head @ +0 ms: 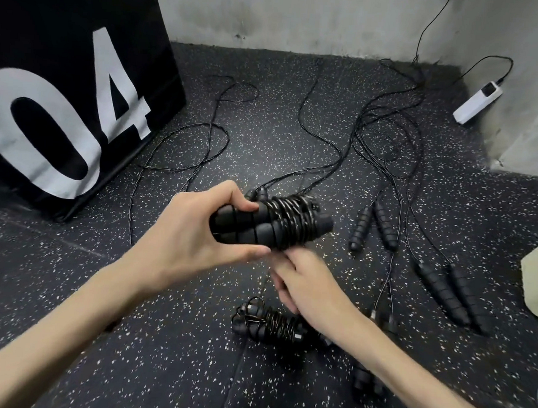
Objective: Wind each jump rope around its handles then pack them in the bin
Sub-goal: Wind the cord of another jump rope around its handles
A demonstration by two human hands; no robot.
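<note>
Speckled floor (177, 369) below, left hand (180, 234) clamps paired handles (245, 226); right hand (307, 282) (grip hidden) should wind coils (288, 220) snugly.

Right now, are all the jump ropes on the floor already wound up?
No, two pairs of handles lie with cords trailing loose.

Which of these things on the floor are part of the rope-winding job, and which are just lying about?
Part of the job:
- wound rope bundle, gripped by the left hand
- right hand just beneath it
- finished bundle on the floor
- unwound handle pairs and, with loose cords

Just lying about:
- black box marked 04
- white power strip
- pale object at the right edge
</note>
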